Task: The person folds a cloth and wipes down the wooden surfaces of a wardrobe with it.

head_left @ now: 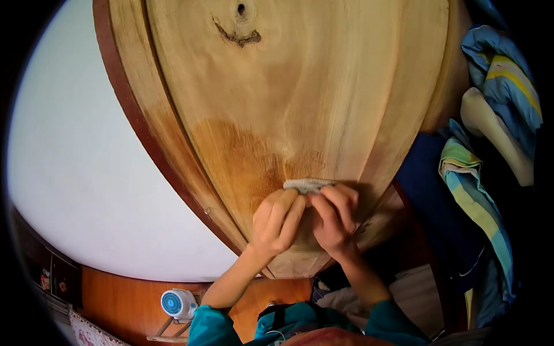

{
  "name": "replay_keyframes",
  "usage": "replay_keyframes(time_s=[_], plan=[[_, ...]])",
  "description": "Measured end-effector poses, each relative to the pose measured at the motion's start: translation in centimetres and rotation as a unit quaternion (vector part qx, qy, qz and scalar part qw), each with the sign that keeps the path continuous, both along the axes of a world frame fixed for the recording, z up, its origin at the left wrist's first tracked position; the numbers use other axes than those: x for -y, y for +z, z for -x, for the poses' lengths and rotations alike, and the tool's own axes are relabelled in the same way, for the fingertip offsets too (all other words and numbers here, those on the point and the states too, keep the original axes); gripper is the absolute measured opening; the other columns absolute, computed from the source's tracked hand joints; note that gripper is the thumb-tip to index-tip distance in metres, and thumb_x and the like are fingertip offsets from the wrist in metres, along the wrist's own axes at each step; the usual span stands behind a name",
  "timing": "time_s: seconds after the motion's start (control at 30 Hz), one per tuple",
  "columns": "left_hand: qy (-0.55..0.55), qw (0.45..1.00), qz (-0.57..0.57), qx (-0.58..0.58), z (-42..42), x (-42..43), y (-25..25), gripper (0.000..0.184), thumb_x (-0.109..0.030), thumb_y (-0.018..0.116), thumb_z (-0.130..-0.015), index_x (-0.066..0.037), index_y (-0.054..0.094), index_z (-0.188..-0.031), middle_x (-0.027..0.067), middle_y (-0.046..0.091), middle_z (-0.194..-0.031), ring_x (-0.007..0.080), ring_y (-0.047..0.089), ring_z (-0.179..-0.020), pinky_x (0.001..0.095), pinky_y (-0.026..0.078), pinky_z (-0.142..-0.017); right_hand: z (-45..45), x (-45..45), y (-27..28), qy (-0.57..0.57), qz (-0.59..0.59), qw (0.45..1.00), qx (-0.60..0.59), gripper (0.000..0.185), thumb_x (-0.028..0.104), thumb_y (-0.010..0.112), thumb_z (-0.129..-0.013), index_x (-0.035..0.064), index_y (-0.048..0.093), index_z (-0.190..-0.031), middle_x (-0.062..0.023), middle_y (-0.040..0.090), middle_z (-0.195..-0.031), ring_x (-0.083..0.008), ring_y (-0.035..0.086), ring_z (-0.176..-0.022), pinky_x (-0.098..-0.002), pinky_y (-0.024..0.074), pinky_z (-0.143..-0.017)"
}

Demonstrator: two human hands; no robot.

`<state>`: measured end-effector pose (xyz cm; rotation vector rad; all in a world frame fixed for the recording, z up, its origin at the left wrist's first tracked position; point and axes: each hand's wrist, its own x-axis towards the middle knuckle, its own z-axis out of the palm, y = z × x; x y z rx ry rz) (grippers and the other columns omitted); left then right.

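Note:
A folded pale cloth [309,185] lies against the lower part of a large wooden panel [300,75]. My left hand [277,222] has its fingers bent onto the cloth's left end, and my right hand [334,216] grips its right end. The two hands nearly touch at the fingertips. Left of the cloth, the wood is darker and looks wet, with an uneven edge; the rest is paler. Near the top, the panel has a small dark hole and a cracked knot.
A white wall [92,161] stands at the left. Striped bedding [479,202] and blue fabric hang at the right. Below, a white and blue fan [179,303] rests on a wooden stool [169,331] above the orange-brown floor [124,294].

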<state>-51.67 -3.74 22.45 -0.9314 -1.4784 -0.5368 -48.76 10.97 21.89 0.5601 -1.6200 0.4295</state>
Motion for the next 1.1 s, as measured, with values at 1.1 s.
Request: replay_keyframes(time_s=[1.1], plan=[[-0.011,0.994,-0.103,-0.036,1.2,-2.1,6.9,0.026,0.006,0.073,-0.07,0.006,0.07,-0.096,0.018,0.066,-0.098,0.0334,0.066,-0.086,0.038,0.057,-0.075,0.8,1.5,7.5,0.019,0.058,0.997,-0.051,0.03,-0.016,0.062,-0.079,-0.0039,0.068,-0.106,-0.0178,0.065,-0.106,-0.0373,0.062,-0.096,-0.0435,0.0532,-0.082]])
